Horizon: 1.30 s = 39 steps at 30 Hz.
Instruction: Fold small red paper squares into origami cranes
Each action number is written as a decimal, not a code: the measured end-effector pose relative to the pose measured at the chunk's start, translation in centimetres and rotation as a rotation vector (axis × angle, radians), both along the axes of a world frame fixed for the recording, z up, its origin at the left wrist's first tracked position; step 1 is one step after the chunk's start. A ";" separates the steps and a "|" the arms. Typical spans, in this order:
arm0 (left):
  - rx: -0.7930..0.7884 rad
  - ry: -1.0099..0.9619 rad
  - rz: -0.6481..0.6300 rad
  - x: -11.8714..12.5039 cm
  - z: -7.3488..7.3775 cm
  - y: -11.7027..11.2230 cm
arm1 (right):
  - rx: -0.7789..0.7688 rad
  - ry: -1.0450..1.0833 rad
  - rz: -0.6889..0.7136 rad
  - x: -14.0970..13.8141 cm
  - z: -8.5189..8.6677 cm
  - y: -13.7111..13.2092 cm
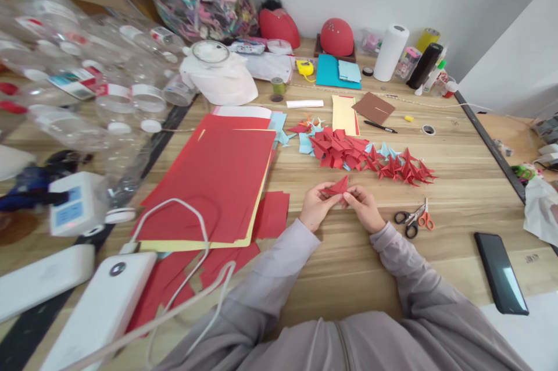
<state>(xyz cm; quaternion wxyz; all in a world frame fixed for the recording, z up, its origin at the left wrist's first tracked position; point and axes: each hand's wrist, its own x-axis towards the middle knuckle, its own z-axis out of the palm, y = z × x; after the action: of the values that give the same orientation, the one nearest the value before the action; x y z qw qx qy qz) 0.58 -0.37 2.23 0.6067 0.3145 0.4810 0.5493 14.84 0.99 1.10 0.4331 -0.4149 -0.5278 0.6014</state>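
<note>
Head cam: left hand point(314, 206) and right hand point(364, 206) both pinch a red folded paper piece point(336, 187) just above the wooden table point(453, 156), near the scissors point(414, 220) and paper crane pile point(370, 157).

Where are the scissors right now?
Head view: the scissors lie on the table, just right of the right hand, left of the black phone.
</note>
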 end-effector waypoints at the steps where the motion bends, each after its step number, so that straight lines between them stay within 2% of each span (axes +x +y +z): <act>1: 0.003 -0.004 0.015 0.0 0.0 0.0 | 0.004 -0.010 0.006 0.0 0.0 0.0; 10: 0.022 -0.071 0.047 -0.1 -0.5 0.5 | 0.009 -0.031 0.052 -0.2 0.4 0.4; 16: 0.045 -0.156 0.123 0.3 0.1 1.8 | 0.030 -0.008 0.064 -0.3 1.4 2.2; 20: 0.061 -0.122 0.146 0.6 0.0 2.5 | 0.028 -0.015 0.058 -0.1 1.5 3.0; 23: 0.056 -0.016 0.171 0.7 -0.2 2.5 | 0.007 -0.068 0.099 0.1 1.1 2.8; 26: 0.042 0.043 0.137 0.7 -0.3 2.3 | -0.005 -0.105 0.120 0.1 0.7 2.5; 32: 0.052 0.016 0.161 0.6 -0.3 2.8 | 0.015 -0.135 0.118 -0.5 0.6 2.6; 39: 0.062 -0.013 0.123 0.8 -0.6 2.6 | -0.025 -0.049 0.087 -0.4 0.9 2.8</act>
<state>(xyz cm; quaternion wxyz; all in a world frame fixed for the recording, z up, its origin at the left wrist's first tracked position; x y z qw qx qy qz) 1.41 2.22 1.68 0.5648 0.2993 0.4782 0.6023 14.43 3.82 2.04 0.3883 -0.4114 -0.5483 0.6159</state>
